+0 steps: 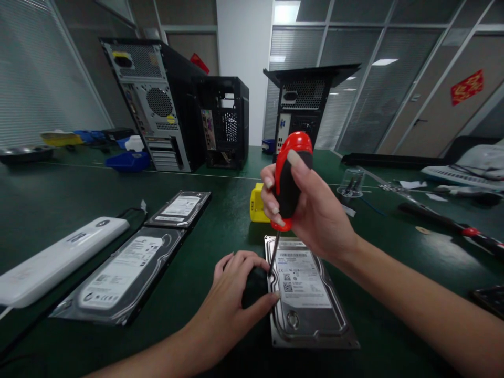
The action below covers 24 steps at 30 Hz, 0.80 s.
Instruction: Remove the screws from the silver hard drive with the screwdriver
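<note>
Table (232, 210) green. Drive (303, 283) flat, near, right of centre, long axis near–far. Left hand (230, 294): fingers parted, thumb on drive's left edge. Right hand (321, 218): fingers wrapped round screwdriver (285, 189), steep, tip down at that edge.

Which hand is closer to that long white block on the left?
The left. The left hand is right of the white block, touching the left edge of the hard drive; the right hand is farther right, above the drive, gripping the screwdriver.
</note>
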Tool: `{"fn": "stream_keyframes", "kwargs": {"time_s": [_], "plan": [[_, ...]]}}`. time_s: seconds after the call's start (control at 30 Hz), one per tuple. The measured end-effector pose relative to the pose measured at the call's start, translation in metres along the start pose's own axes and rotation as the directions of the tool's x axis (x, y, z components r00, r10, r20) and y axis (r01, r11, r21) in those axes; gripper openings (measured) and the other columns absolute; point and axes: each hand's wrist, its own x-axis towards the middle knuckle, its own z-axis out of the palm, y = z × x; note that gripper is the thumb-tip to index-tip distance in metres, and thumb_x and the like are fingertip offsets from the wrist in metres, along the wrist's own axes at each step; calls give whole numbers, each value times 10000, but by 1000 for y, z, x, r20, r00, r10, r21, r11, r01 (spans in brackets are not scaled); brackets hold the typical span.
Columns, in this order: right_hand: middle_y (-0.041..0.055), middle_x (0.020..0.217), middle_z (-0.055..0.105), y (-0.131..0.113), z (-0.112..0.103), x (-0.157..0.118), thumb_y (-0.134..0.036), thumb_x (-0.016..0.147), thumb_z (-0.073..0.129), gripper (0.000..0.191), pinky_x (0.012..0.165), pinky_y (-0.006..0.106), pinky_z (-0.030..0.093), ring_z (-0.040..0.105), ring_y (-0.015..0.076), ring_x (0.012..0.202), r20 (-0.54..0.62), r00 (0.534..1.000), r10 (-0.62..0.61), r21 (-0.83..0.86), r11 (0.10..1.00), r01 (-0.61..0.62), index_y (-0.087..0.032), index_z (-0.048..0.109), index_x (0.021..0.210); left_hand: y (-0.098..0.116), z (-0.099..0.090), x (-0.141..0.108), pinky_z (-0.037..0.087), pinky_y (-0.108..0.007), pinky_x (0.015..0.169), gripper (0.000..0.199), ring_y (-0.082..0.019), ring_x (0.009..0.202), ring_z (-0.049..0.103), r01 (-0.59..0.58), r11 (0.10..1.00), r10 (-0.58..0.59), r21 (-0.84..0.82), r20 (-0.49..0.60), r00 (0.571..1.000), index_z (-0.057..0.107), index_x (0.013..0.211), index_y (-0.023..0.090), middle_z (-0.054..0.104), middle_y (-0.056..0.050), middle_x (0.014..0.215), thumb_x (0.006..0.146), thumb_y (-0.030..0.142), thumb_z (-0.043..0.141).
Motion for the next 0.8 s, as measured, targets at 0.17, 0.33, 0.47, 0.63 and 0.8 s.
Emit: {"fn": "stream_keyframes", "kwargs": {"time_s": [0.17,0.33,0.47,0.63,0.8], "plan": [[4,827,516,4,-3,0,-484,843,474,289,522,215,432,500,87,610,24,999,-31,28,999,30,-208,531,911,1,-1,0,232,-501,1033,226,-244,1118,464,4,1000,-4,-2,-9,1000,503,1010,258,562,-23,1102,818,344,587],[-3,762,498,6,-3,1,-570,831,437,410,446,200,377,460,77,545,29,998,-59,17,998,58,-195,531,965,1,-2,1,246,-493,1023,230,-246,1120,457,10,1000,-10,-5,-5,1000,504,1005,254,560,-23,1096,815,349,592],[-32,683,474,5,-1,0,-456,765,612,303,403,172,329,410,53,489,-43,998,-39,-60,998,36,-196,461,805,2,-2,1,243,-496,1020,218,-244,1111,460,12,1000,-12,-6,4,1000,508,1004,249,559,-26,1091,822,341,584],[-24,788,486,10,-5,2,-474,808,553,289,461,186,389,465,61,562,-31,997,-71,-5,997,71,-209,494,907,3,-2,1,242,-497,1023,208,-244,1099,469,4,1000,-4,-13,-2,1000,510,990,253,561,-26,1070,819,342,587],[-19,748,494,10,-6,3,-479,862,454,324,451,197,376,464,68,537,33,998,-61,17,998,60,-203,510,1024,3,-2,0,233,-505,1026,205,-244,1090,475,13,1000,-13,-11,11,1000,511,986,253,559,-24,1067,818,343,587]]}}
